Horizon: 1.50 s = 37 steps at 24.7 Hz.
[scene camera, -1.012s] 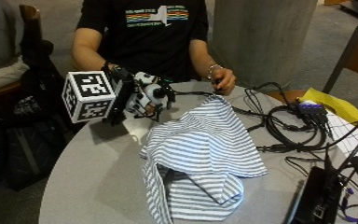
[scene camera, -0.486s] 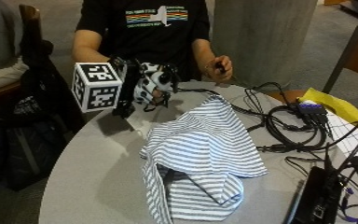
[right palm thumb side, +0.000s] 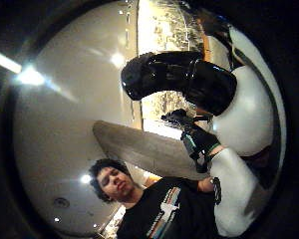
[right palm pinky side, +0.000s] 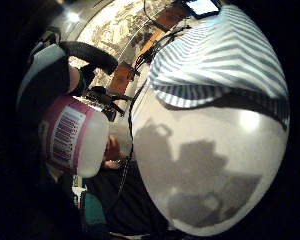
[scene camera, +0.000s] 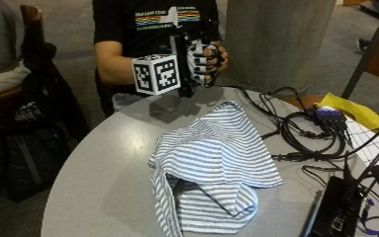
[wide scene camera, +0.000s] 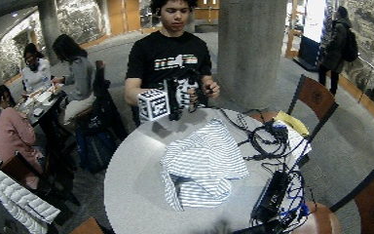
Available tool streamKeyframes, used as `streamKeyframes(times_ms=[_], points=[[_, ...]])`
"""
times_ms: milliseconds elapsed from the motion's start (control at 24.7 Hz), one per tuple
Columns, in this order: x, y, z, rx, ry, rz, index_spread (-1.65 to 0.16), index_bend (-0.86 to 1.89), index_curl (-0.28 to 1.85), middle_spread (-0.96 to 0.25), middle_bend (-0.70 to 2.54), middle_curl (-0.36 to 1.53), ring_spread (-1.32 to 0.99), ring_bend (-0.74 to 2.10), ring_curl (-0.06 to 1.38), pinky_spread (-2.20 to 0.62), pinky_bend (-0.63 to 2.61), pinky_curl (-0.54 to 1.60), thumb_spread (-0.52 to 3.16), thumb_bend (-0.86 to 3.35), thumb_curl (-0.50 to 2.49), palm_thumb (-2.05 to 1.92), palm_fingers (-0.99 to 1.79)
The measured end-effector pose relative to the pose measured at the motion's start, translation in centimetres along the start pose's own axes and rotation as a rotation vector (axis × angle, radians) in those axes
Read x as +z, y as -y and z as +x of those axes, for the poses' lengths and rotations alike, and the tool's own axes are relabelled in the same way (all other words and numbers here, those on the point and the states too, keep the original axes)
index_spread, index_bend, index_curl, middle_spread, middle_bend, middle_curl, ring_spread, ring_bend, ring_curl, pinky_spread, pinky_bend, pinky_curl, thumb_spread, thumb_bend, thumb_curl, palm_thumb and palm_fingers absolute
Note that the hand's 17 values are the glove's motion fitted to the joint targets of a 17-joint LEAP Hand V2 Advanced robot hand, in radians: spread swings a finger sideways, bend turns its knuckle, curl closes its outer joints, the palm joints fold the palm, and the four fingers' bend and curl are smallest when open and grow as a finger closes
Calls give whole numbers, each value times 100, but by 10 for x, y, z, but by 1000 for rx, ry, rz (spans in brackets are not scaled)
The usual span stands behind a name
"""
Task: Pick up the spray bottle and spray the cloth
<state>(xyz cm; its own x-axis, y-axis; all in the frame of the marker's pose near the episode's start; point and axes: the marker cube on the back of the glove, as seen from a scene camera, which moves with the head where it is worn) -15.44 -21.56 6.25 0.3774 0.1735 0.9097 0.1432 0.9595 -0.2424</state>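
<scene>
The grip of the gloved right hand [scene camera: 203,61] is wrapped around the spray bottle [right palm pinky side: 72,142], holding it raised above the bench [scene camera: 104,173] near the person's chest. The striped cloth [scene camera: 212,163] lies crumpled on the bench, well apart from the bottle. Pick-up looks done; spraying apparently remains, though the nozzle's aim is hard to see.

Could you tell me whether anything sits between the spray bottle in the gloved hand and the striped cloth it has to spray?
Nothing visible does. The gloved right hand holds the spray bottle up over the table's far edge, and only bare table lies between it and the striped cloth. The cables lie off to one side.
</scene>
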Motion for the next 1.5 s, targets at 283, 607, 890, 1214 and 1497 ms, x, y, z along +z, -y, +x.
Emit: streamKeyframes(times_ms=[283, 607, 890, 1214, 1497], points=[[74, 11, 33, -18, -41, -24, -16, 12, 30, -4, 42, 51, -5, 59, 42, -10, 39, 37, 90, -5, 44, 82, 105], [104, 18, 68, 31, -121, -25, -17, 14, 31, -5, 38, 50, -6, 46, 39, -9, 37, 39, 85, -3, 41, 81, 98], [95, 9, 62, 42, -225, -32, -18, 11, 32, -5, 30, 48, -5, 40, 37, -4, 35, 40, 82, -3, 40, 82, 86], [17, -54, 42, -38, -537, 119, -21, 9, 26, -3, 28, 47, -2, 39, 37, 0, 42, 41, 85, -2, 40, 85, 77], [-55, -125, 41, 24, -828, 341, -21, 13, 28, -2, 29, 46, -1, 37, 36, 3, 34, 39, 88, -2, 39, 87, 83]])
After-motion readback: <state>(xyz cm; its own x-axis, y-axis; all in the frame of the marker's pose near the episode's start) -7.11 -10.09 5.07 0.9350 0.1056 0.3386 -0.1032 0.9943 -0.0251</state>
